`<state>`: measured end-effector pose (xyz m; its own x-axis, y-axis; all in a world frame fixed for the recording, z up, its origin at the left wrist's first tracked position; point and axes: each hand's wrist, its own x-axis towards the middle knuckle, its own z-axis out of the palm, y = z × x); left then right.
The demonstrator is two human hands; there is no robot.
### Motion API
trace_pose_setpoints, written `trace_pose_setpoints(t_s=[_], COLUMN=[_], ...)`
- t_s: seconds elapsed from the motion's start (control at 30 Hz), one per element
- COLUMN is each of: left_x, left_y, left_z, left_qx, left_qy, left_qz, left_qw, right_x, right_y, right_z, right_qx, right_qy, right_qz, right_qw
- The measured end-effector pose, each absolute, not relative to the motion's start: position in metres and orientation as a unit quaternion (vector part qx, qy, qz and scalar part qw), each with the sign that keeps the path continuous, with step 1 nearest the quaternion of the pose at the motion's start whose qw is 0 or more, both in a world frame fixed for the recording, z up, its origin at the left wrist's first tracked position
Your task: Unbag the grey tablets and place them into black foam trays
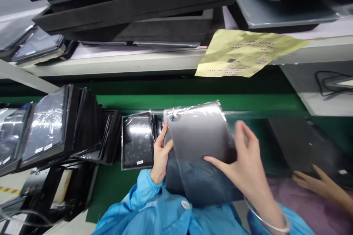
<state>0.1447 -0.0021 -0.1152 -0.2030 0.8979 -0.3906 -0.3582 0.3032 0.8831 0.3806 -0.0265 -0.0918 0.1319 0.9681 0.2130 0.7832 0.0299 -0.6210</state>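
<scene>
In front of my body is a grey tablet in a clear plastic sleeve, its back with a round camera turned up. Another flat dark panel shows under its left side; I cannot tell whether it is a second tablet. My left hand grips the left edge, thumb on top. Over the right side is my right hand, thumb stretched across the sleeve and the other fingers raised and apart, slightly blurred. Just left of my left hand, a black-screened tablet in clear wrap lies on the green mat.
Stacks of wrapped tablets in black trays stand at the left. A shelf crosses above, bearing black foam trays and a yellow printed sheet over its edge. At right, a co-worker's hand touches a blurred dark panel.
</scene>
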Motion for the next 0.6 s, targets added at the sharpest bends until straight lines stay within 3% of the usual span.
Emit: trace_pose_setpoints(t_s=[0.1,0.17,0.3,0.6], left_x=[0.141,0.141,0.143,0.149], left_y=[-0.010,-0.013,-0.014,-0.019], left_z=[-0.106,-0.098,-0.083,-0.068], left_qx=[0.289,0.328,0.359,0.394], left_qy=[0.553,0.546,0.542,0.493], left_qz=[0.536,0.536,0.547,0.566], left_qw=[0.568,0.554,0.528,0.531], right_x=[0.403,0.406,0.398,0.387], right_y=[-0.050,-0.070,-0.105,-0.107], right_z=[-0.106,-0.122,-0.152,-0.139], right_qx=[-0.689,-0.671,-0.692,-0.718], right_qy=[-0.497,-0.383,-0.270,-0.157], right_qz=[0.385,0.473,0.427,0.428], right_qw=[0.361,0.424,0.516,0.526])
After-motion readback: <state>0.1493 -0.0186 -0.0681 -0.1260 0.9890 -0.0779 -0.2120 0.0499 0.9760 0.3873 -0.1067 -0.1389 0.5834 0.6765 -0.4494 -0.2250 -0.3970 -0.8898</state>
